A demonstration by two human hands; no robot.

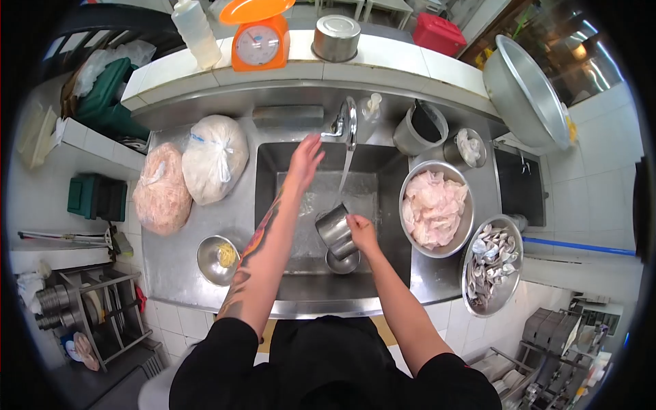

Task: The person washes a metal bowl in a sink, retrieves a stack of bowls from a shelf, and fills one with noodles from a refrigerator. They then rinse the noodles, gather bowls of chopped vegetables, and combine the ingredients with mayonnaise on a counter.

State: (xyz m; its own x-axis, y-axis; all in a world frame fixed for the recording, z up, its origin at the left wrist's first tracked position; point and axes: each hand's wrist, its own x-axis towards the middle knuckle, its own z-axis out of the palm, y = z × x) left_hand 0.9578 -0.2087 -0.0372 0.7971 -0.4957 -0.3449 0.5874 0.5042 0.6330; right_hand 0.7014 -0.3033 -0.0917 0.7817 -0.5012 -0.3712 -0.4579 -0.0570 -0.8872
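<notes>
My right hand (363, 232) grips a metal mug (333, 229) at its side and holds it tilted inside the sink (391, 263). A stream of water runs from the faucet (350, 123) down to the mug's mouth. Below the mug, a small metal bowl (344, 264) rests on the sink floor, partly covered by it. My left hand (307, 160) reaches over the sink's far left side, fingers stretched out with nothing in them, its tips close to the faucet lever (331, 134).
Left counter: two filled plastic bags (216, 160) and a bowl with yellow shreds (219, 260). Right: a bowl of pale meat (436, 208), a bowl of fish pieces (492, 266), and a grey bucket (415, 133). On the ledge stand an orange scale (261, 46) and a lidded pot (336, 38).
</notes>
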